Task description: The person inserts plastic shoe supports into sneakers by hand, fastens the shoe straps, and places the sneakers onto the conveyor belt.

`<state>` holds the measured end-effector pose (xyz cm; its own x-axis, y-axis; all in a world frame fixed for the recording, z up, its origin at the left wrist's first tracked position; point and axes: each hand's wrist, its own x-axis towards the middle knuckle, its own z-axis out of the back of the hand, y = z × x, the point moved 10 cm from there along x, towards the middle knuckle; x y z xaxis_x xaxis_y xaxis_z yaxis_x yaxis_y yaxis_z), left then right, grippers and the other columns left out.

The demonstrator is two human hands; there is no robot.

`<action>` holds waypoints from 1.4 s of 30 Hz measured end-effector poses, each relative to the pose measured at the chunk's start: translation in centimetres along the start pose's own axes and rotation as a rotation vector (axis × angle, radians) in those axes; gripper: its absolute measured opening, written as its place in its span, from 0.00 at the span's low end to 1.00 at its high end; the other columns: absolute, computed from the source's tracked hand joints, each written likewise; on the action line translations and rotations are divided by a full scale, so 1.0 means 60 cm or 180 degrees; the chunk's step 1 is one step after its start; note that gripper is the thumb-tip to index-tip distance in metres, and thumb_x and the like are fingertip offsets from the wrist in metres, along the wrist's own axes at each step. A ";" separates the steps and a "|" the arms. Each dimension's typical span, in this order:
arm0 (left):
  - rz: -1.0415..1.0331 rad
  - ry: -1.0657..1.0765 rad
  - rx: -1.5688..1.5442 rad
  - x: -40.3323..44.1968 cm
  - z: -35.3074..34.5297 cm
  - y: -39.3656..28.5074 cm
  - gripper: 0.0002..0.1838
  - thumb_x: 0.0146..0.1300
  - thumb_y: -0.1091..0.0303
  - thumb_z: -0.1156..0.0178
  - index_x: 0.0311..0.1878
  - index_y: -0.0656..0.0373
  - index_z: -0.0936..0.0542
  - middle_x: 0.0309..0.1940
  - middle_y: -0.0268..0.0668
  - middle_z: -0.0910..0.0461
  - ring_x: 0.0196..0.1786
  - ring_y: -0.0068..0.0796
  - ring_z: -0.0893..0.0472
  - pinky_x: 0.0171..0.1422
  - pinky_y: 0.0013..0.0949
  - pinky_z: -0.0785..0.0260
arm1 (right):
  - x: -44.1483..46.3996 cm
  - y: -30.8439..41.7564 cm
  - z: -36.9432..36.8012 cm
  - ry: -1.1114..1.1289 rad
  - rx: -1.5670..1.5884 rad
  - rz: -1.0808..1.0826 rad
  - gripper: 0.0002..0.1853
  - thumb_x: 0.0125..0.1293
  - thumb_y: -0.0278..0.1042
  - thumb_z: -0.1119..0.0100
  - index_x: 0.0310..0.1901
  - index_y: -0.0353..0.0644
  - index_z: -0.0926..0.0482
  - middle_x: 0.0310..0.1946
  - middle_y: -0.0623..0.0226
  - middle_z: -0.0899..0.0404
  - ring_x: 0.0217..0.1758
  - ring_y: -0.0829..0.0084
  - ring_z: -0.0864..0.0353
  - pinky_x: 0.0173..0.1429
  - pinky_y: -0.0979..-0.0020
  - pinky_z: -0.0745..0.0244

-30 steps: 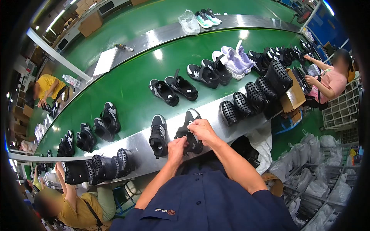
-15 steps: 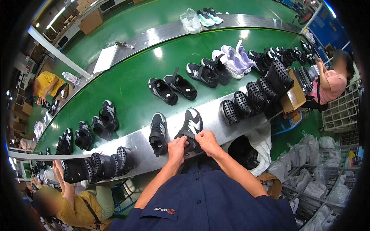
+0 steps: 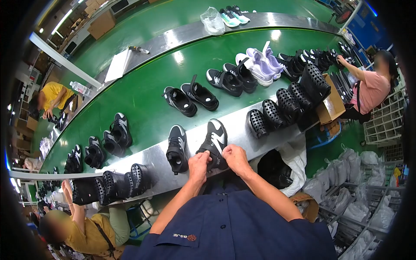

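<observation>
A black sneaker [image 3: 215, 135] with white side panels stands on the metal ledge in front of me, toe pointing away. A dark strap crosses its upper. My left hand [image 3: 199, 166] is closed on the sneaker's left side, fingertips at the strap. My right hand [image 3: 236, 160] is closed at its right side, fingertips pressed together beside the upper; whatever they pinch is hidden. Just left of it stands the matching sneaker [image 3: 177, 147], upright and untouched.
The green conveyor belt [image 3: 147, 102] carries more black sneakers [image 3: 180, 102] and lilac shoes [image 3: 260, 67]. Black perforated shoe lasts [image 3: 258, 123] stand on the metal ledge [image 3: 238, 123], right and left. A co-worker in pink [image 3: 372, 89] sits right; one in yellow [image 3: 93, 234] sits left.
My right hand has shifted slightly right, away from my left hand. The strap that stretched between both hands now lies lower across the sneaker. The pink-clad co-worker's arm reaches farther toward the belt.
</observation>
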<state>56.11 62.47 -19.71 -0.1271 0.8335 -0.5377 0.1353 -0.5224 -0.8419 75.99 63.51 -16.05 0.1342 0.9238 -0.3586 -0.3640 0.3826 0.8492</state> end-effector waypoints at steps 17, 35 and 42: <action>-0.1924 0.0698 0.2412 -0.123 -0.021 -0.153 0.10 0.65 0.67 0.32 0.47 0.61 0.12 0.33 0.40 0.17 0.40 0.37 0.19 0.48 0.41 0.27 | -0.032 0.037 0.007 -0.0183 -0.0672 0.0686 0.20 0.67 0.36 0.34 0.55 0.32 0.21 0.46 0.45 0.20 0.50 0.44 0.18 0.58 0.51 0.23; -0.1326 0.0667 0.3705 -0.079 0.042 -0.096 0.23 0.63 0.59 0.29 0.60 0.54 0.19 0.36 0.58 0.15 0.42 0.63 0.16 0.52 0.56 0.23 | 0.027 0.053 -0.107 0.0734 -0.0315 0.0706 0.21 0.66 0.32 0.36 0.59 0.32 0.19 0.50 0.48 0.14 0.51 0.53 0.12 0.57 0.59 0.17; -0.1711 -0.0480 0.4480 0.065 0.152 -0.241 0.17 0.62 0.55 0.27 0.46 0.57 0.12 0.34 0.53 0.13 0.40 0.55 0.15 0.50 0.51 0.20 | -0.011 -0.037 0.113 0.0131 0.1025 -0.0314 0.15 0.72 0.30 0.35 0.55 0.30 0.19 0.39 0.63 0.15 0.38 0.75 0.15 0.39 0.74 0.18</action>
<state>44.73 71.63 -10.07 0.0374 0.9955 -0.0870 -0.9697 0.0151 -0.2438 82.96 62.13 -15.09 0.1145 0.8831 -0.4551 -0.0405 0.4618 0.8860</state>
